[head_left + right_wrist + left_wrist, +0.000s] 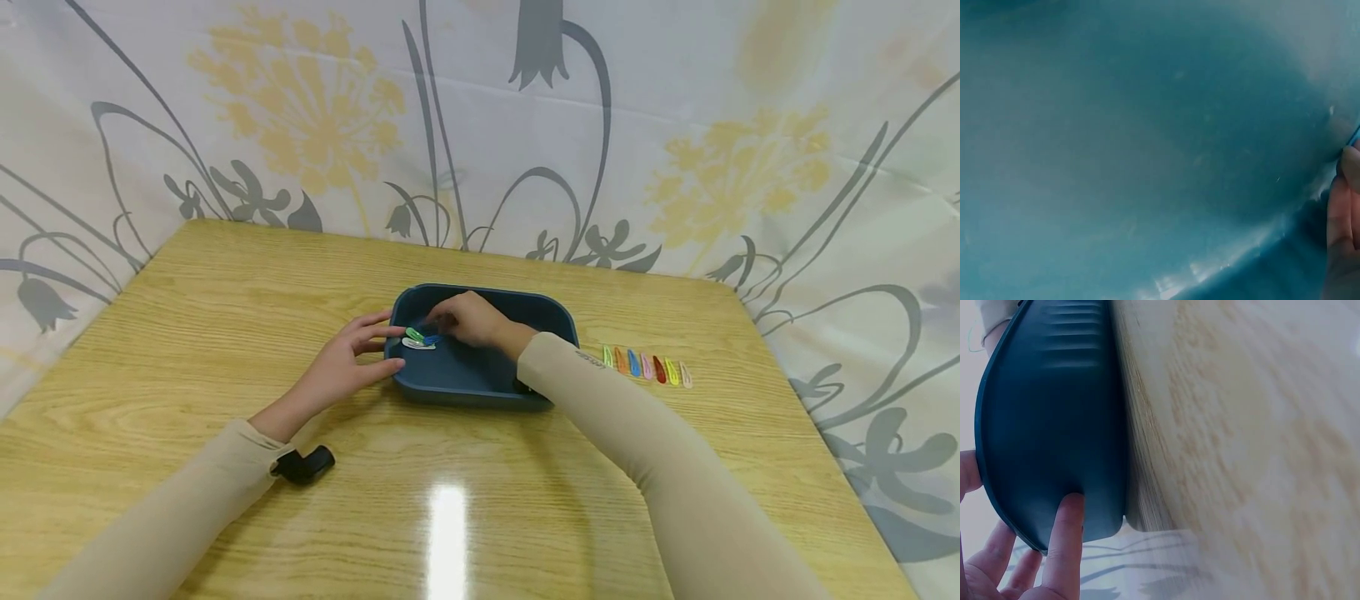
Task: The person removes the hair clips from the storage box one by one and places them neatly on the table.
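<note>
Beige long sleeves (660,467) cover both forearms at the near edge of the view, a small black wrist-mounted device (306,465) lying under the left cuff on the surface.

Item 1: pale wood-grain surface (225,333), glossy, with a bright glare patch between the two arms.

Item 2: dark blue rectangular plastic tray with rounded corners (465,379), set on the surface near its middle. Left wrist view shows its ribbed outer wall (1054,425) standing on the wood.

Item 3: left hand (348,362), fingers straight and relaxed, grip apart, fingertips (1069,519) touching the outer left wall of the tray; nothing is held.

Item 4: right hand (468,321), reaching over the tray's near right rim, fingers curled, grip pinched on a small blue snap hair clip (431,339) inside the tray at its left end. Right wrist view shows only blurred blue tray floor and a fingertip (1341,206) at the frame edge.

Item 5: green snap hair clip (414,334) and white snap hair clip (417,344), lying on the tray floor just left of the right grip, touching or overlapping the blue one.

Item 6: row of coloured snap hair clips (647,367), side by side on the surface, well right of the right grip, outside the tray.

Item 7: white backdrop cloth printed with grey and yellow flowers (525,125), behind and beside the surface.
</note>
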Demonstrator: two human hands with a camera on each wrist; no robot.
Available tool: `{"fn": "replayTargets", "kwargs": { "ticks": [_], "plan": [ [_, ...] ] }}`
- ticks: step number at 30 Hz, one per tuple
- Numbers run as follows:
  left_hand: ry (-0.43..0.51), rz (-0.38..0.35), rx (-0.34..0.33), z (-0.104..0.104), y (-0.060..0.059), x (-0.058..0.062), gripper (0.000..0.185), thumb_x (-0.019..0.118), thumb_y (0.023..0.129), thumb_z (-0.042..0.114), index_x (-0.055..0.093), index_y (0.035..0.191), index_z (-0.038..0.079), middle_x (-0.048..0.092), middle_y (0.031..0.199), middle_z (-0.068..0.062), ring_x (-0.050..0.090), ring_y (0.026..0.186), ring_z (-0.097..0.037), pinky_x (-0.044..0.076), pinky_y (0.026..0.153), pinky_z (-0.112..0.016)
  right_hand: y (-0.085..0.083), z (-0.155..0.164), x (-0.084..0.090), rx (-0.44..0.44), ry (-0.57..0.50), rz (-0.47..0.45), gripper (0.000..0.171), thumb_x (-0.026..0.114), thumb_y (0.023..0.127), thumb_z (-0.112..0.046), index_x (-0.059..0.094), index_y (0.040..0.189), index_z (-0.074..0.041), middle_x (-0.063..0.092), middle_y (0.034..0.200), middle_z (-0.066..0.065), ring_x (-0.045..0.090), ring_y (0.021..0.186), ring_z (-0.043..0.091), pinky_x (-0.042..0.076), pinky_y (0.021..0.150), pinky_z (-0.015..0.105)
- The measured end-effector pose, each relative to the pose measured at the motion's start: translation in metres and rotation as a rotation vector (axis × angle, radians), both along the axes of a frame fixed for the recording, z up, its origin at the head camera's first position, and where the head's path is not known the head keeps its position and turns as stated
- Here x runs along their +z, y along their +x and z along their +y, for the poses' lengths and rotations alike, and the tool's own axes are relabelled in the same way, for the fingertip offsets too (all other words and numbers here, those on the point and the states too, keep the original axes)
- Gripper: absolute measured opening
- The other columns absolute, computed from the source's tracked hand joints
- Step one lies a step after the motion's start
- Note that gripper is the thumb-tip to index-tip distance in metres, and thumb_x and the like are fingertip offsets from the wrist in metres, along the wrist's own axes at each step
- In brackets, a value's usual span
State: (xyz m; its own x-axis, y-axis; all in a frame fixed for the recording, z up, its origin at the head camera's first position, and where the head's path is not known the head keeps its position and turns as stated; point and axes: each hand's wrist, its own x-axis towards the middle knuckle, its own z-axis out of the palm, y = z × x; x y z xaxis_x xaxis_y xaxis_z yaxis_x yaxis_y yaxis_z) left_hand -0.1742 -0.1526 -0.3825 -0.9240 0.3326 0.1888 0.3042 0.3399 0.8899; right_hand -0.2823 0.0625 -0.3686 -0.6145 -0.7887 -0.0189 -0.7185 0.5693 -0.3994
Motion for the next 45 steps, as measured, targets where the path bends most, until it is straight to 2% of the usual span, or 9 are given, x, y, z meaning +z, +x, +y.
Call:
{"fn": "replayTargets", "kwargs": {
  "ticks": [5,9,15,19,22,27,35,40,45],
  "plan": [
    [-0.004,0.004,0.003,0.0,0.0,0.0,0.044,0.068,0.086,0.008,0.055,0.126,-0.004,0.033,0.144,-0.015,0.051,0.113,-0.038,0.041,0.096,-0.05,-0.003,0.004,-0.001,0.126,0.001,0.064,0.02,0.057,0.089,0.006,0.073,0.094,-0.004,0.067,0.095,0.008,0.061,0.091,0.019,0.048,0.083,0.025],
    [-0.013,0.003,0.003,0.0,-0.001,-0.001,0.044,0.068,0.086,0.008,0.055,0.126,-0.004,0.033,0.144,-0.015,0.051,0.114,-0.038,0.041,0.096,-0.05,-0.005,0.008,-0.001,0.174,-0.018,0.077,0.023,0.056,0.087,0.008,0.075,0.086,-0.006,0.065,0.092,0.006,0.06,0.091,0.019,0.048,0.084,0.026],
    [-0.015,-0.007,0.003,0.0,-0.001,0.0,0.044,0.068,0.086,0.009,0.054,0.126,-0.004,0.033,0.144,-0.015,0.05,0.114,-0.038,0.041,0.096,-0.049,-0.002,0.013,0.003,0.122,-0.056,0.018,0.012,0.067,0.084,-0.003,0.071,0.096,-0.005,0.062,0.095,0.006,0.059,0.089,0.017,0.048,0.08,0.025],
    [-0.008,-0.027,0.003,0.0,0.0,0.001,0.045,0.067,0.086,0.009,0.054,0.127,-0.004,0.032,0.144,-0.014,0.05,0.114,-0.039,0.042,0.094,-0.05,0.002,0.012,0.003,0.055,-0.013,-0.039,0.024,0.073,0.082,-0.018,0.068,0.101,-0.006,0.061,0.095,0.004,0.058,0.084,0.015,0.048,0.075,0.024],
    [-0.003,-0.037,-0.002,0.0,0.0,0.002,0.045,0.067,0.086,0.009,0.053,0.127,-0.004,0.031,0.145,-0.014,0.049,0.115,-0.04,0.043,0.093,-0.05,0.002,0.012,0.002,0.049,0.009,-0.045,0.026,0.074,0.081,-0.022,0.069,0.102,-0.006,0.061,0.095,0.005,0.057,0.083,0.015,0.047,0.072,0.024],
    [0.0,-0.045,-0.006,0.0,0.001,0.002,0.046,0.067,0.087,0.01,0.053,0.128,-0.003,0.03,0.145,-0.014,0.049,0.115,-0.04,0.044,0.093,-0.049,0.001,0.014,0.002,0.094,0.008,-0.049,0.025,0.073,0.082,-0.017,0.07,0.105,-0.005,0.059,0.096,0.006,0.054,0.082,0.016,0.046,0.073,0.025],
    [0.001,-0.036,-0.003,0.0,0.001,0.002,0.045,0.067,0.086,0.01,0.053,0.127,-0.003,0.031,0.145,-0.013,0.049,0.115,-0.039,0.043,0.094,-0.049,-0.002,0.021,0.002,0.098,0.002,-0.149,0.032,0.065,0.084,0.003,0.064,0.115,-0.004,0.062,0.113,0.008,0.059,0.103,0.017,0.048,0.086,0.024],
    [0.001,-0.04,-0.002,0.0,0.001,0.001,0.045,0.067,0.087,0.009,0.053,0.127,-0.003,0.03,0.146,-0.014,0.048,0.115,-0.039,0.043,0.094,-0.049,-0.002,0.02,0.003,0.123,-0.022,-0.138,0.031,0.068,0.084,-0.002,0.064,0.115,-0.002,0.062,0.112,0.009,0.059,0.102,0.018,0.048,0.086,0.024],
    [0.005,-0.037,-0.005,0.0,0.001,0.001,0.045,0.067,0.087,0.009,0.053,0.127,-0.003,0.03,0.146,-0.013,0.048,0.116,-0.039,0.042,0.094,-0.05,-0.002,0.017,0.002,0.137,0.011,-0.103,0.03,0.067,0.085,-0.003,0.064,0.115,-0.002,0.063,0.112,0.01,0.06,0.101,0.018,0.048,0.086,0.024]
  ]
}}
